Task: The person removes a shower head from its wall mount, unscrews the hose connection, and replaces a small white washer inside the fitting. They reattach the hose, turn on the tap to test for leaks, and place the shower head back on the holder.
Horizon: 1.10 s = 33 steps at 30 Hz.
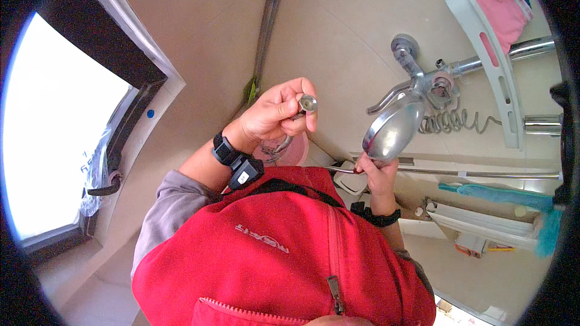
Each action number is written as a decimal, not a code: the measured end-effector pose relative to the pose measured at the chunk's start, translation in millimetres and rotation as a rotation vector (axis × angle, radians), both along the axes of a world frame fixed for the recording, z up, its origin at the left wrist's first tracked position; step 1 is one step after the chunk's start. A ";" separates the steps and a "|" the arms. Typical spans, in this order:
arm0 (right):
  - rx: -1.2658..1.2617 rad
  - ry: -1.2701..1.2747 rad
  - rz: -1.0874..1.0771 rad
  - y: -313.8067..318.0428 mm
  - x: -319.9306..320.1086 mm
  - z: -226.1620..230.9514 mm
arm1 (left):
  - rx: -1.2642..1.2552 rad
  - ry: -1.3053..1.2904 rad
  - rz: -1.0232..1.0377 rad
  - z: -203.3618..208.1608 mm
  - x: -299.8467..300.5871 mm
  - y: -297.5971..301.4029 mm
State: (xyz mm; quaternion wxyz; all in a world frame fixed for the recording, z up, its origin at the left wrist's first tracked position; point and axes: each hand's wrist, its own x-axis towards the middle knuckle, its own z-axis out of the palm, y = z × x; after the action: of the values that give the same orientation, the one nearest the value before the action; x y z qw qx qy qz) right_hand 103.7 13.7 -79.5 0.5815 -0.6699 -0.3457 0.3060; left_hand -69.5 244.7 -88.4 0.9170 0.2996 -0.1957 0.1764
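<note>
We're grasping the hose (pixel 284 143) in our left hand (pixel 273 113), its metal nut (pixel 308 103) poking out past our grip. Looking like we're sorting the hose connection, probably needing careful lining-up next. Over right, our right hand (pixel 380 177) is gripping the silver shower head (pixel 394 128), which is sitting just above it.

A bathroom; metal shower head (pixel 391 130), wall-mounted mixer tap (pixel 417 79), coiled hose (pixel 450 122), pale tiled wall (pixel 338 0)
</note>
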 end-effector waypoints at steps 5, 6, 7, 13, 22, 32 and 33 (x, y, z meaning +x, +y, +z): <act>0.023 -0.014 0.011 -7.9 16.6 -4.2 | 0.031 0.043 0.106 -7.0 12.7 -10.6; 0.023 -0.012 0.016 -9.7 19.7 -5.7 | 0.039 0.054 0.110 -8.2 15.0 -11.8; 0.023 -0.010 0.020 -11.4 23.1 -7.2 | 0.048 0.064 0.114 -9.1 17.4 -12.6; 0.006 -0.086 0.026 -20.7 45.0 -17.7 | 0.090 0.145 0.157 -6.2 30.4 -16.0; 0.168 -0.082 -0.091 -30.7 90.0 -37.0 | 0.620 0.507 0.475 7.1 105.0 15.4; -0.063 -0.405 -0.276 -45.6 119.5 -53.5 | 0.811 0.340 0.660 18.9 222.2 81.4; -0.052 -0.389 -0.304 -43.3 123.6 -55.1 | 0.808 0.285 0.639 22.9 235.3 86.3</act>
State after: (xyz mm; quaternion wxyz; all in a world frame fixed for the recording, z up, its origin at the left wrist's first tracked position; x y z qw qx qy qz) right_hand 227.4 -29.6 -134.6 0.5259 -0.7752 -0.3383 0.0890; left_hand 165.8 330.9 -65.6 0.6465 0.6946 -0.0205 0.3149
